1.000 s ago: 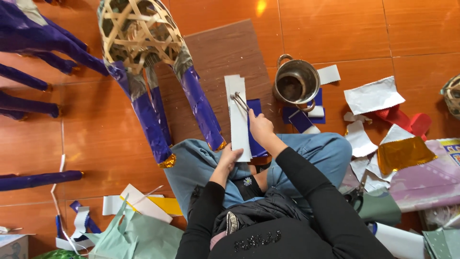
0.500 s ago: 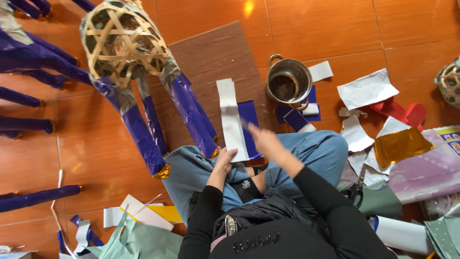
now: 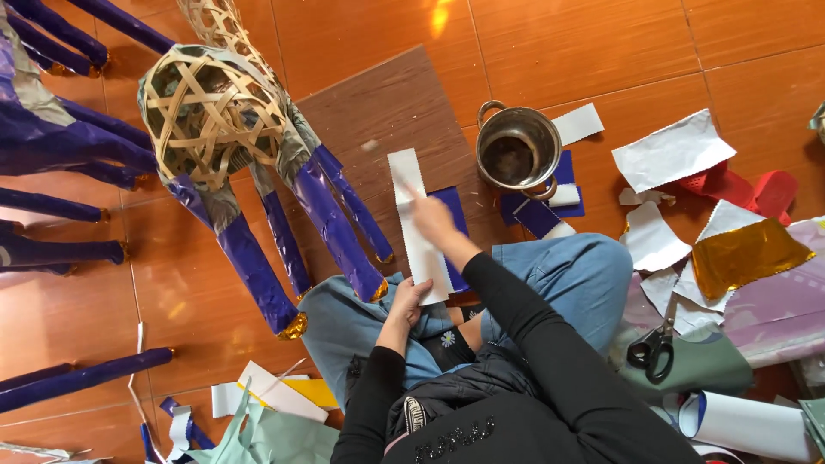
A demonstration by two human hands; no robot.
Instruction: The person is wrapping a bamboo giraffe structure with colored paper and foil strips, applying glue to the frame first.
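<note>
White paper strip (image 3: 418, 225), laid lengthwise on the brown board (image 3: 378, 112) over a blue sheet (image 3: 453, 225): pinned at its near end by the flat left hand (image 3: 411, 301), smoothed by the open-fingered right hand (image 3: 430, 215); best pressed evenly outward, avoiding creases.

Seated on the floor (image 3: 705, 51), legs folded, with a board (image 3: 387, 112) lying just beyond the knees. On the board, a paper strip (image 3: 415, 232) running near to far, overlapping a second sheet (image 3: 453, 225) on its right. Right hand (image 3: 432, 217) resting on the strip's middle; left hand (image 3: 411, 303) at its near end. Left of the board, a woven frame (image 3: 210, 120) on wrapped legs. Right of the board, a metal pot (image 3: 518, 153). Farther right, loose paper scraps (image 3: 673, 155); nearer, right of the knee, scissors (image 3: 655, 345).
</note>
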